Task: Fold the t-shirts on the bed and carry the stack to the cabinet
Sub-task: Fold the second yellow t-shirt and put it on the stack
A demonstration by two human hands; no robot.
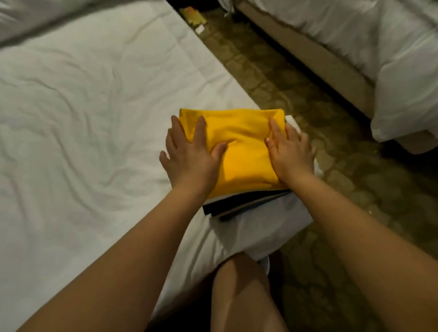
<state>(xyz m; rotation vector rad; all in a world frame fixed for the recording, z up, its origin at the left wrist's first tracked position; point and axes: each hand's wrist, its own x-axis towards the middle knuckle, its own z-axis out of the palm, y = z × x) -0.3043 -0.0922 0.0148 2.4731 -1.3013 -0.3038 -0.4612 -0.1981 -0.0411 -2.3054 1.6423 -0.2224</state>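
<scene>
A folded yellow t-shirt [242,148] lies on top of a stack at the near right corner of the white bed [67,124]. Under it show a folded dark t-shirt [231,204] and a folded white one [263,222], which juts past the mattress corner. My left hand [190,155] presses flat on the left side of the yellow t-shirt, fingers straight and spread. My right hand [289,150] lies flat on its right edge, its outer fingers reaching down over the side of the stack.
A patterned carpet aisle [299,103] runs between this bed and a second white bed [359,34] on the right. A small yellow-green object [193,16] lies on the floor at the far end of the aisle. My bare knee [240,288] touches the bed corner.
</scene>
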